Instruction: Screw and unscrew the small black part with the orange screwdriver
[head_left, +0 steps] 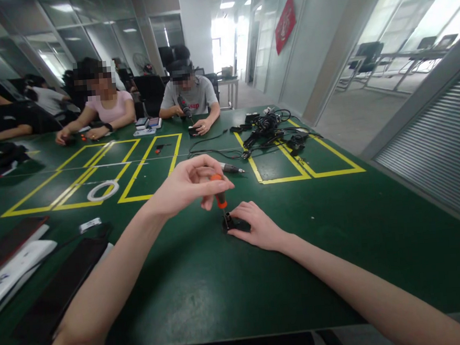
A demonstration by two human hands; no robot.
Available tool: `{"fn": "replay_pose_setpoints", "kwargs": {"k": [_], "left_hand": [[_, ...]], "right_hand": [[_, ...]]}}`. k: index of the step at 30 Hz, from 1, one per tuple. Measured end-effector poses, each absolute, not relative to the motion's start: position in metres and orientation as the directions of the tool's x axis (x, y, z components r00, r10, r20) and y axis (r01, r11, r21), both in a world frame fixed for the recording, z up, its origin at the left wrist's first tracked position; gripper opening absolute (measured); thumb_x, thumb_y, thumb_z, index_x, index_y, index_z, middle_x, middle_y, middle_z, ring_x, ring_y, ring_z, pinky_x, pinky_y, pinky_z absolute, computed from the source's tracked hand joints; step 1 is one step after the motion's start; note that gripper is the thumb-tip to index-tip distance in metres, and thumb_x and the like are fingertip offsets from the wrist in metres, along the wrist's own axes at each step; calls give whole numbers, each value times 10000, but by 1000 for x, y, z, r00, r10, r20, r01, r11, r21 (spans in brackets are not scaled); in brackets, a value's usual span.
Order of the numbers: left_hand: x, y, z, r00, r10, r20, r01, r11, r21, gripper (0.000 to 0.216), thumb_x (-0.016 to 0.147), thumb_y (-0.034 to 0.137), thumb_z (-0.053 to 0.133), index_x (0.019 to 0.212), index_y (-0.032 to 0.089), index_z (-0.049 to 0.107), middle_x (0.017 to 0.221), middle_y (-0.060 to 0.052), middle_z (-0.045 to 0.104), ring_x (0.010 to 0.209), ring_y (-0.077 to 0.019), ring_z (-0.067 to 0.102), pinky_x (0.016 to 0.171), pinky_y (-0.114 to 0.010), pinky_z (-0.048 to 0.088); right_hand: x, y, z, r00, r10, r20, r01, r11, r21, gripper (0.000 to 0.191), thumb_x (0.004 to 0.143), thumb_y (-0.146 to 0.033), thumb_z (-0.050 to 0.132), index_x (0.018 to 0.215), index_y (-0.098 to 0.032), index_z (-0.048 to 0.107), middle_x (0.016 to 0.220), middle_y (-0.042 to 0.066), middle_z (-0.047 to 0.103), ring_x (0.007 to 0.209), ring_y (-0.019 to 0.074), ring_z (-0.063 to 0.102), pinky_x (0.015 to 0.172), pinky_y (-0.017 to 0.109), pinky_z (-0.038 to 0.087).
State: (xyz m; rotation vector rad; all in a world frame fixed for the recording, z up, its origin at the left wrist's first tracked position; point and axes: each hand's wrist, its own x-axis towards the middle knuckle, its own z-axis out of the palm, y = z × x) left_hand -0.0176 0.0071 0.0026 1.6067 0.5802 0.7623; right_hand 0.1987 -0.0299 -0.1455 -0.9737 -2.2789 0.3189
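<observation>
My left hand [193,185] pinches the handle of an orange and black screwdriver [221,199] that stands nearly upright, shaft downward. The shaft's lower end meets a small black part [239,224] lying on the green table [190,285]. My right hand [259,225] is closed around the right side of that part and rests on the tabletop. Its exact kind I cannot make out, and the fingers cover some of it. Just behind my left hand lies a grey and black pen-shaped tool [233,168], partly hidden by the fingers.
A heap of black cables [268,128] lies at the back right. To the left are a white tape ring [103,190], a black pouch [64,284] and a white power bank-like device [20,271]. Across the table a person in grey [193,93] works with a power driver; others sit further left.
</observation>
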Motion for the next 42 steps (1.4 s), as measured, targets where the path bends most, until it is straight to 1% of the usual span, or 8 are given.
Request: {"fn": "replay_pose_setpoints", "kwargs": {"k": [4, 7, 13, 17, 22, 30, 34, 42], "left_hand": [[-13, -5, 2, 533, 760, 372, 160, -523, 837, 324, 789, 343, 855, 911, 185, 599, 696, 37, 627, 534, -87, 557, 506, -203, 426], [-9, -11, 0, 511, 639, 575, 364, -766, 529, 234, 877, 385, 756, 815, 192, 639, 618, 43, 539, 548, -91, 470, 547, -231, 362], [-7, -14, -1, 620, 530, 579, 548, -820, 163, 191, 918, 291, 578, 763, 197, 518, 644, 22, 560, 572, -119, 492, 568, -261, 334], [-9, -16, 0, 657, 504, 561, 511, -844, 160, 101, 775, 125, 548, 851, 191, 539, 865, -29, 609, 756, -156, 594, 659, -265, 454], [-11, -13, -7, 663, 464, 587, 478, -866, 146, 178, 925, 108, 508, 1005, 183, 649, 1042, -58, 664, 755, -116, 633, 695, -243, 509], [-11, -15, -5, 719, 411, 561, 437, -895, 96, 382, 878, 94, 545, 1230, 177, 668, 1126, -89, 687, 906, -172, 680, 740, -270, 537], [-11, -13, -8, 703, 419, 575, 465, -882, 74, 366, 966, 152, 527, 1313, 186, 639, 1180, -96, 666, 764, -126, 650, 611, -236, 488], [-10, -13, -6, 751, 415, 514, 416, -901, 119, 403, 963, 130, 519, 1346, 195, 624, 1197, -112, 649, 904, -161, 673, 767, -267, 552]], "right_hand": [[198, -30, -146, -530, 714, 457, 558, 700, -446, 228, 915, -291, 779, 1084, -168, 688, 989, 102, 753, 923, 259, 656, 803, 391, 468], [198, -31, -145, -525, 721, 452, 564, 692, -450, 218, 913, -284, 778, 1079, -179, 683, 992, 92, 750, 929, 258, 654, 809, 392, 469], [197, -31, -146, -522, 722, 454, 562, 692, -454, 223, 906, -288, 784, 1072, -182, 680, 987, 87, 752, 926, 257, 651, 809, 394, 467], [196, -31, -145, -519, 716, 466, 558, 697, -450, 221, 912, -288, 786, 1066, -170, 679, 979, 91, 751, 914, 255, 652, 792, 389, 463], [196, -31, -146, -522, 720, 458, 571, 694, -439, 241, 921, -321, 783, 1082, -174, 682, 998, 100, 759, 933, 258, 659, 806, 393, 474], [196, -32, -145, -514, 738, 438, 591, 675, -443, 215, 917, -311, 780, 1066, -187, 687, 1007, 91, 757, 952, 266, 667, 825, 400, 485], [196, -32, -145, -516, 730, 448, 589, 682, -433, 232, 913, -303, 784, 1077, -170, 687, 1021, 104, 759, 953, 270, 668, 823, 405, 486], [197, -33, -145, -518, 734, 439, 579, 679, -452, 209, 926, -298, 762, 1079, -183, 680, 1054, 106, 764, 969, 279, 671, 844, 426, 501]]}}
